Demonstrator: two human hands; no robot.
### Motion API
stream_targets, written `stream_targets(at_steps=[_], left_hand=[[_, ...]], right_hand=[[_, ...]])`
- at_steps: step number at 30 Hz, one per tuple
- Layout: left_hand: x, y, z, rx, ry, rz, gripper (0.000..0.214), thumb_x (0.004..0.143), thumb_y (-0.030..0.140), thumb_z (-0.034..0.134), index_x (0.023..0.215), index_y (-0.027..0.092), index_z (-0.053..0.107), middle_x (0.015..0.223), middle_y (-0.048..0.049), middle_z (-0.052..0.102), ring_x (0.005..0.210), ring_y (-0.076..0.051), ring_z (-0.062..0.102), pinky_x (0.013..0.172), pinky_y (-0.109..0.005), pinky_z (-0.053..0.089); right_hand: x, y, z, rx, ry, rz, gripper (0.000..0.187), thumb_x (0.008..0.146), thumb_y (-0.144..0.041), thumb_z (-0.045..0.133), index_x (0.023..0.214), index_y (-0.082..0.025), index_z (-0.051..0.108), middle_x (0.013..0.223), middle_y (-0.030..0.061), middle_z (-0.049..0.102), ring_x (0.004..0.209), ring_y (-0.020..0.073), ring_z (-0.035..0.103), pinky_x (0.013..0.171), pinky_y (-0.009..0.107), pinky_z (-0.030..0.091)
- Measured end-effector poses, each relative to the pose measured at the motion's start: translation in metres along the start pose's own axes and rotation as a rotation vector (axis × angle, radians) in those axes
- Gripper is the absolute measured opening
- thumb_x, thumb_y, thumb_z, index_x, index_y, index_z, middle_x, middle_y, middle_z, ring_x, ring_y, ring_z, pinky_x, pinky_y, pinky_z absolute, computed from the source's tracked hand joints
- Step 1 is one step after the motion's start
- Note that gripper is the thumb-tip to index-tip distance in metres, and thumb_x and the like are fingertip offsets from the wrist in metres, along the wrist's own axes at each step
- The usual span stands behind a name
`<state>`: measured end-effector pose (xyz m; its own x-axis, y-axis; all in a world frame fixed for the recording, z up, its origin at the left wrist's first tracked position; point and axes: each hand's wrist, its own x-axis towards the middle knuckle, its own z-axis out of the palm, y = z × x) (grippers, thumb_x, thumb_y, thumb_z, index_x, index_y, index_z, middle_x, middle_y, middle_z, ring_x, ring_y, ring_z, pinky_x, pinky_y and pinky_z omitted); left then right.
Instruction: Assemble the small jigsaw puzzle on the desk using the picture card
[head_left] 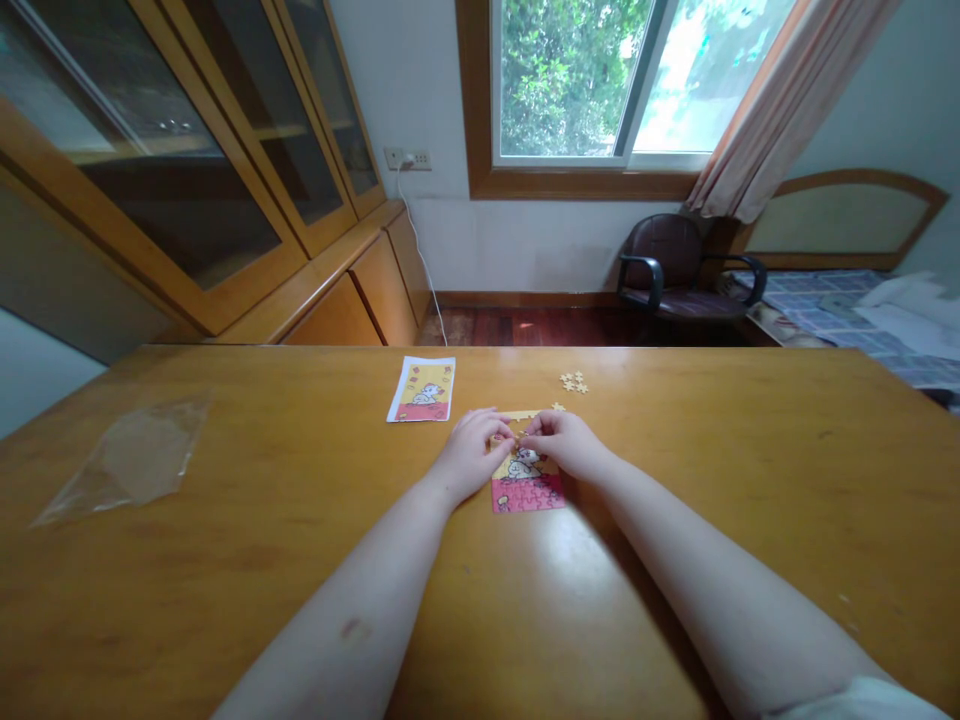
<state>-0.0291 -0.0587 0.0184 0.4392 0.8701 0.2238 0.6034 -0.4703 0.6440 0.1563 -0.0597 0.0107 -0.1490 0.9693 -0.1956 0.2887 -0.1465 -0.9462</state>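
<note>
A small jigsaw puzzle (527, 488), yellow above and pink below with a cartoon animal, lies on the wooden table (300, 560) in front of me. My left hand (474, 448) rests on its upper left part, fingers curled and pinched at the top edge. My right hand (564, 440) covers the upper right part, fingertips pinched close to the left hand's; a small puzzle piece seems to sit between them, too small to make out. A few loose pieces (574, 381) lie just beyond the hands.
A printed reference picture (422, 389) of the same image lies to the left of the puzzle. A clear plastic bag (127, 455) lies at the table's left. Beyond the table stand wooden cabinets (225, 200), a dark armchair (675, 265) and a bed (862, 310).
</note>
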Motion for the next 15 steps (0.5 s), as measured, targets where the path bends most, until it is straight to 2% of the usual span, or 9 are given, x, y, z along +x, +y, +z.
stream_targets(at_steps=[3, 5, 8, 11, 15], left_hand=[[0.0, -0.001, 0.0, -0.012, 0.007, 0.017, 0.013, 0.084, 0.029, 0.054, 0.077, 0.022, 0.064, 0.109, -0.0047, 0.067, 0.116, -0.023, 0.053, 0.103, -0.043, 0.04], [0.0, -0.002, 0.0, -0.012, 0.012, 0.025, 0.014, 0.084, 0.029, 0.054, 0.076, 0.022, 0.063, 0.106, -0.0043, 0.067, 0.114, -0.022, 0.054, 0.102, -0.042, 0.041], [-0.001, -0.002, -0.001, -0.016, 0.011, 0.023, 0.015, 0.085, 0.027, 0.053, 0.074, 0.022, 0.061, 0.104, -0.0035, 0.067, 0.109, -0.021, 0.055, 0.099, -0.039, 0.042], [-0.001, 0.0, -0.003, -0.019, -0.007, 0.026, 0.016, 0.085, 0.026, 0.051, 0.073, 0.021, 0.061, 0.101, -0.0028, 0.066, 0.104, -0.02, 0.056, 0.097, -0.038, 0.043], [-0.001, 0.002, -0.004, -0.007, -0.021, 0.027, 0.016, 0.085, 0.025, 0.049, 0.074, 0.022, 0.061, 0.097, -0.0027, 0.065, 0.1, -0.02, 0.055, 0.095, -0.037, 0.043]], right_hand=[[0.0, 0.0, 0.001, 0.032, -0.039, -0.022, 0.03, 0.06, -0.04, 0.075, 0.066, -0.018, 0.056, 0.056, -0.0041, 0.053, 0.051, 0.0097, 0.046, 0.05, 0.023, 0.035], [-0.002, -0.001, -0.001, -0.036, -0.052, -0.074, 0.029, 0.064, -0.042, 0.073, 0.07, -0.017, 0.06, 0.059, -0.003, 0.055, 0.053, 0.0103, 0.047, 0.051, 0.023, 0.037], [-0.005, -0.005, -0.009, -0.255, -0.006, -0.27, 0.024, 0.073, -0.037, 0.068, 0.09, -0.019, 0.068, 0.073, 0.0012, 0.063, 0.06, 0.0127, 0.052, 0.059, 0.027, 0.042], [-0.006, -0.008, -0.017, -0.437, 0.001, -0.501, 0.025, 0.081, -0.03, 0.062, 0.104, -0.025, 0.071, 0.091, 0.005, 0.069, 0.077, 0.0173, 0.06, 0.075, 0.031, 0.046], [-0.004, -0.006, -0.02, -0.534, -0.085, -0.595, 0.023, 0.086, -0.029, 0.057, 0.102, -0.028, 0.073, 0.102, 0.0063, 0.07, 0.094, 0.021, 0.062, 0.087, 0.034, 0.046]])
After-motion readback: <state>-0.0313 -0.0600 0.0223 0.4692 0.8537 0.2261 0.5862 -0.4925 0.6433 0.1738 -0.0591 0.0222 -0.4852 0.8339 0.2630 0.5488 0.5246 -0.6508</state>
